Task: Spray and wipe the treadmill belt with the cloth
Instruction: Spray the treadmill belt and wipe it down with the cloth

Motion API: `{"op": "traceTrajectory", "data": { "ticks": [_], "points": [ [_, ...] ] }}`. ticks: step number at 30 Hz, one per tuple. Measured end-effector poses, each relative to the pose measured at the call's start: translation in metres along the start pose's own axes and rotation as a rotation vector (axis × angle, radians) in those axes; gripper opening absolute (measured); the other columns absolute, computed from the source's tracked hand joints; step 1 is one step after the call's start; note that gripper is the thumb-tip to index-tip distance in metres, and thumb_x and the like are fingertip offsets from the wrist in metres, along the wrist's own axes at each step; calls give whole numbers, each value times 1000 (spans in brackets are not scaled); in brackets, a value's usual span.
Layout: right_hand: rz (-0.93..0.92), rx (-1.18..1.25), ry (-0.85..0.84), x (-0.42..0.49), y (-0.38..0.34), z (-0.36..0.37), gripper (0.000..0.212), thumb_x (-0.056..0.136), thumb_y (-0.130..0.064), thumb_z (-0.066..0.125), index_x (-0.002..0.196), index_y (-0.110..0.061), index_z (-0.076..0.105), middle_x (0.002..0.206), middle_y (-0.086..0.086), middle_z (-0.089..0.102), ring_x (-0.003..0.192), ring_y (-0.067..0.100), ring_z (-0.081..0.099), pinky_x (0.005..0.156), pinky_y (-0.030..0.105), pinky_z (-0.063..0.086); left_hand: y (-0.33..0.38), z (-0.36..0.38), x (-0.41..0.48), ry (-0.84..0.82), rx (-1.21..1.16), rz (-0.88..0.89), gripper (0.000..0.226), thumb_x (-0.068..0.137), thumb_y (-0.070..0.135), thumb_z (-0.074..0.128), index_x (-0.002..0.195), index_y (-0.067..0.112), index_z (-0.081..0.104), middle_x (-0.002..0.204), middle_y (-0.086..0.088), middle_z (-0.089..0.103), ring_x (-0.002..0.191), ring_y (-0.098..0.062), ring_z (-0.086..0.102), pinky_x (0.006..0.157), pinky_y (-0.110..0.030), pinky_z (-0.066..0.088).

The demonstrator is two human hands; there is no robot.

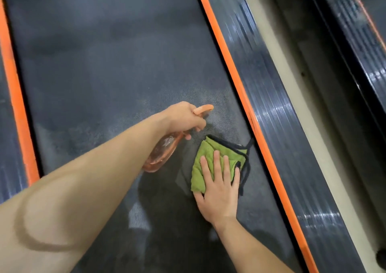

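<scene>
The worry from here is the spray going where it shouldn't: the bottle (160, 153) has its nozzle (203, 108) aimed toward the right edge of the belt (104, 64), so a hard squeeze could throw mist past the orange strip (229, 64) onto the glossy side rail (282, 116), or soak one patch and leave a slick spot for the next runner. The cloth (208, 147) is bunched and folded, with a dark edge trailing loose toward the strip; pushed that way it could roll up and smear rather than lift the wet. The left hand (183, 118) is stretched well forward and across the body, wrapped round the bottle's neck, with a finger that looks set on the trigger, though that part is blurred. The bottle hangs tilted, base back toward the person, clear of the belt. The right hand (219, 187) lies palm down on the near half of the cloth, fingers (217, 164) straight and slightly spread, thumb out on the belt, pressing the cloth flat just below the misted patch.
</scene>
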State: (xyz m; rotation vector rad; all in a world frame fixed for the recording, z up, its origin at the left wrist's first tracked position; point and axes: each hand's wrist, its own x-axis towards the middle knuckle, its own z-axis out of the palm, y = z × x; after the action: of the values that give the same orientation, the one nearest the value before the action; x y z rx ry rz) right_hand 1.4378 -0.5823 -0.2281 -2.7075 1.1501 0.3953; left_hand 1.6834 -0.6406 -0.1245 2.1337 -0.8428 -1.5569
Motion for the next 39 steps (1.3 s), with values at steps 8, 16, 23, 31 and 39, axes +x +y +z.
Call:
{"op": "traceTrajectory", "data": {
  "ticks": [8,16,23,31,39],
  "points": [
    [19,105,23,-20,3,-2,82,89,-57,44,162,-33,15,171,3,2,157,31,0,123,59,9,4,5,-15,134,109,-44,14,81,23,71,70,18,65,57,6,68,50,-12,68,58,-22,52],
    [67,111,36,-37,-10,11,86,86,-58,47,162,-33,15,171,4,6,157,31,4,121,62,15,-11,0,-19,165,57,-61,14,81,22,74,69,17,69,70,1,71,55,-16,72,56,-23,52],
    [69,139,63,-40,-7,11,84,89,-56,46,162,-32,12,171,5,6,157,31,4,121,61,16,-14,7,-25,89,64,-53,10,79,19,74,76,10,74,79,-6,78,54,-16,72,62,-21,55],
    [-174,41,88,79,23,-27,84,84,-61,43,161,-35,20,170,5,10,156,32,12,122,59,12,-35,-5,-25,236,-79,-11,10,85,18,77,94,15,78,91,12,74,58,-21,73,81,-37,64],
    [-184,1,68,223,32,-71,74,95,-60,37,160,-43,7,171,-1,-4,157,29,-1,125,54,2,-58,-20,-34,423,-208,-57,4,90,21,74,92,18,76,97,-2,76,55,-22,73,51,-15,47]
  ]
}}
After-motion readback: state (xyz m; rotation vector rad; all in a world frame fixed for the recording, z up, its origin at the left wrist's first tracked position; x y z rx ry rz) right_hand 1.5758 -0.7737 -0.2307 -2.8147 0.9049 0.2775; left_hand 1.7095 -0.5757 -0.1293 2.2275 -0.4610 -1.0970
